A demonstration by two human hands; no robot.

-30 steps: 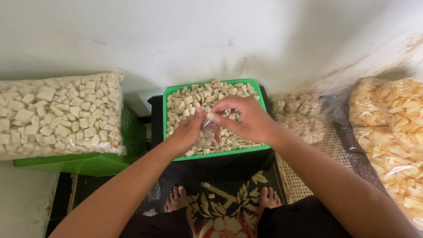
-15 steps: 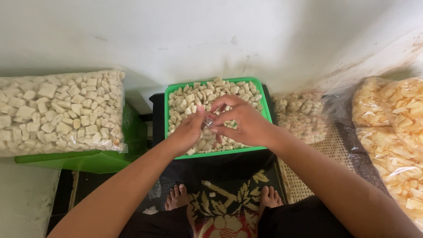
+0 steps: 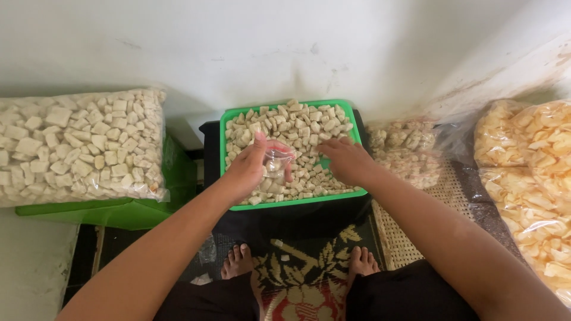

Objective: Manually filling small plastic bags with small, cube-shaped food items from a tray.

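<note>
A green tray [image 3: 289, 204] full of small pale square crackers [image 3: 297, 128] sits in front of me against the wall. My left hand [image 3: 250, 169] holds a small clear plastic bag [image 3: 275, 163] open-mouthed over the tray's middle. My right hand [image 3: 347, 159] rests palm down on the crackers at the tray's right side, fingers reaching into the pile; whether it holds any pieces is hidden.
A big clear bag of pale crackers [image 3: 77, 142] lies on a green bin [image 3: 113, 211] at the left. Small filled bags [image 3: 404, 145] lie on a woven mat [image 3: 416, 220] at the right, beside a large bag of yellowish chips [image 3: 529, 172]. My bare feet [image 3: 238, 261] stand on a patterned mat.
My hands were together at the small bag over the tray. My right hand has since let go and moved right onto the crackers, while my left hand keeps the bag.
</note>
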